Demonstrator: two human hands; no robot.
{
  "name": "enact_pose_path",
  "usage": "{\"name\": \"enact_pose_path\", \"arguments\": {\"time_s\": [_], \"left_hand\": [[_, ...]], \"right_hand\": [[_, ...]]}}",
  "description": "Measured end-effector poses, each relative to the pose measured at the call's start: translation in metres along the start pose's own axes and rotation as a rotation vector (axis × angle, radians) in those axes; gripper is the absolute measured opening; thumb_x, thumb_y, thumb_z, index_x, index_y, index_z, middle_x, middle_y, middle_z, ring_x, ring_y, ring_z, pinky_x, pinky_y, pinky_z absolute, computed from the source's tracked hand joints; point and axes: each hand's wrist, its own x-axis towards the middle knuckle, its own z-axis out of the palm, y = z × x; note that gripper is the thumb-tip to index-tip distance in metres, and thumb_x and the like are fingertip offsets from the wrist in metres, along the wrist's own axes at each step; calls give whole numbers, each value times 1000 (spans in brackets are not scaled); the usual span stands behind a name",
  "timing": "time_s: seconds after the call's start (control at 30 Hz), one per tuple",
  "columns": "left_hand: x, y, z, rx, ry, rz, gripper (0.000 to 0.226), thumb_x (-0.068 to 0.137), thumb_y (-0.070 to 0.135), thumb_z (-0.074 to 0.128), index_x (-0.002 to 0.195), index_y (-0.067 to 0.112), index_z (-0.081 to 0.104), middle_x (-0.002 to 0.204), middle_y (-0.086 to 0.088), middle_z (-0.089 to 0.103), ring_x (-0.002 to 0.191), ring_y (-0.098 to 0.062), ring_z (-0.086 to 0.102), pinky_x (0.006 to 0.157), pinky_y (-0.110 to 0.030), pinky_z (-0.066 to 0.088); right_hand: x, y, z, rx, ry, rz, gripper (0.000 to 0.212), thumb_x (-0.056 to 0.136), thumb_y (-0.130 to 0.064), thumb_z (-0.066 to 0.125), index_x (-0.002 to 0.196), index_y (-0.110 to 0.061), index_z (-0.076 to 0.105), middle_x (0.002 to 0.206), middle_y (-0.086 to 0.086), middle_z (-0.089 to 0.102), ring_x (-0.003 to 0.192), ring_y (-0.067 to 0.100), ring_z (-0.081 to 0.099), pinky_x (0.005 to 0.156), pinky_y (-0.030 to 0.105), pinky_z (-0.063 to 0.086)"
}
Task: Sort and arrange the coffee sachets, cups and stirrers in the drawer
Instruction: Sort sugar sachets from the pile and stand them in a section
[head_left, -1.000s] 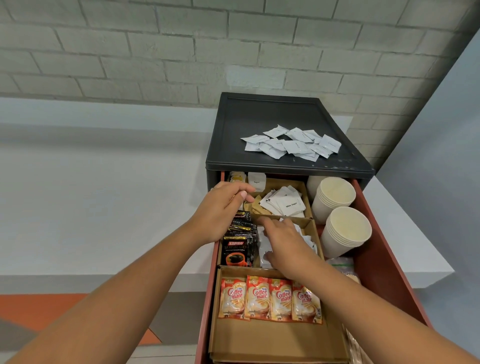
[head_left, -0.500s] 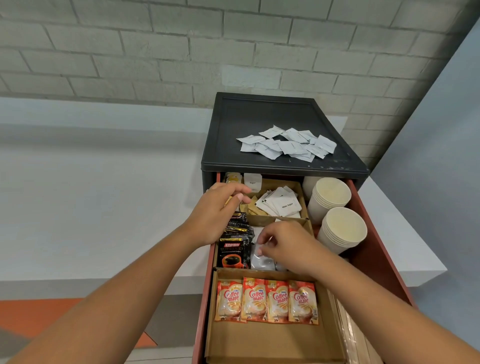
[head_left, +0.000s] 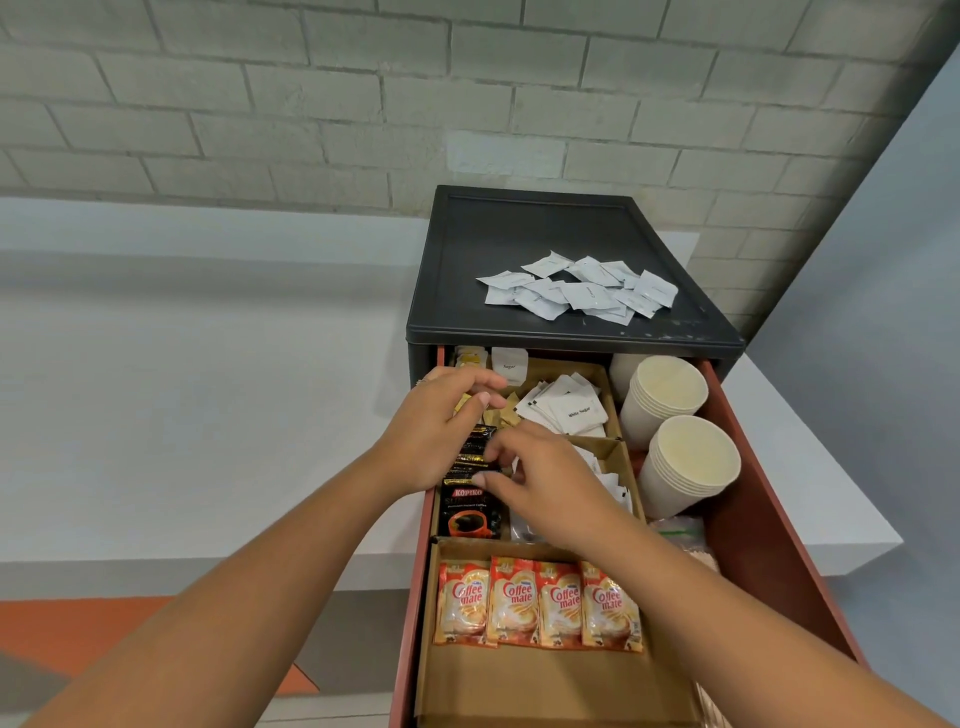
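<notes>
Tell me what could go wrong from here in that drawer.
1. The right hand picks at the upright Kopiko sachets; the row might topple into the white packets beside it.
2. The paper cup stacks stand close beside that hand; a sideways move could knock them.
3. Loose white sachets on the cabinet top could slide off if the drawer jolts.

Light: was soft, even and moderately bright, falling from above, with no harsh glare.
Shadows: a dark band lay under the black cabinet top (head_left: 519, 244) across the upper end of the drawer (head_left: 769, 519). Faint shade sat beneath the left hand (head_left: 431, 431) and right hand (head_left: 550, 483).
Sheen: small glints showed on the black coffee sachets (head_left: 470, 460) and orange creamer sachets (head_left: 537, 603).
Distortion: wide-angle. The brick wall (head_left: 311, 104) courses bowed toward the upper corners, and the forearms stretched at the lower edge.
Focus: the centre was crisp and the lower right slightly soft.
</notes>
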Motion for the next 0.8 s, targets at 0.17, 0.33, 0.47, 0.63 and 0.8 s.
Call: {"name": "enact_pose_path", "arguments": {"time_s": [0.17,0.33,0.47,0.63,0.8], "left_hand": [[0,0,1,-11,0,-5,26,104,20,44,116,38,57,103,26,65,118,-2,46,101,-28,38],[0,1,1,-9,2,-15,26,104,20,44,116,39,57,103,26,65,118,0,46,101,-27,38],[0,1,1,-4,2,-18,26,104,20,44,116,39,57,104,25,65,117,1,46,102,-27,37],[0,2,0,3,-1,-15,25,104,21,44,118,37,58,105,24,65,117,-1,46,103,-31,39],[-1,4,0,8,-3,-29,25,104,21,44,116,38,58,108,22,65,120,-3,45,105,-36,38]], "right_hand": [[7,1,16,-117,-3,36,15,86,-21,68,98,-16,61,96,-3,53,89,16,52,69,26,37],[6,4,24,-94,16,42,33,80,-19,74,100,-23,49,105,-7,42,85,11,46,68,24,39],[5,8,20,-123,-2,50,30,81,-27,75,104,-21,58,104,-6,39,87,11,44,69,23,36],[2,11,0,-107,-39,34,43,80,-33,76,120,-22,62,105,-7,43,98,10,45,78,23,40],[0,16,-27,-120,-55,83,33,85,-34,71,116,-23,64,102,-7,51,96,10,49,81,26,43]]}}
